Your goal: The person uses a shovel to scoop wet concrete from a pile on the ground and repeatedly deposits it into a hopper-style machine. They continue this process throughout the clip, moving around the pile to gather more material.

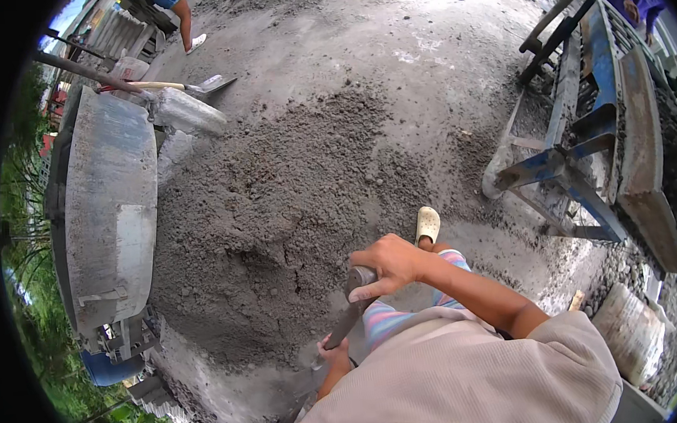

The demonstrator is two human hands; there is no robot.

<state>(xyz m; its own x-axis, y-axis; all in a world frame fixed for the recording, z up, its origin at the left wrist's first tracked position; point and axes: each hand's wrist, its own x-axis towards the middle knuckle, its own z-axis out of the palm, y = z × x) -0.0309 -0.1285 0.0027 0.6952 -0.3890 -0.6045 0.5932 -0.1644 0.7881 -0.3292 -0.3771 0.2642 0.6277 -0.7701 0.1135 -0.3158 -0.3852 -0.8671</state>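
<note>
My right hand (388, 264) grips the top end of a grey shovel handle (350, 313) that slants down toward the lower left. My left hand (333, 353) holds the same handle lower down, partly hidden by my shirt and arm. The shovel's blade is hidden from view. In front of me lies a large heap of dark grey cement mix (277, 215) on the concrete ground. My foot in a pale clog (427, 225) stands at the heap's near right edge.
A round grey mixer drum (106, 210) stands at the left. A second shovel (191, 86) lies beyond it near another person's legs (183, 19). A blue metal block-making machine (597, 133) stands at the right. A filled sack (631, 329) sits at the lower right.
</note>
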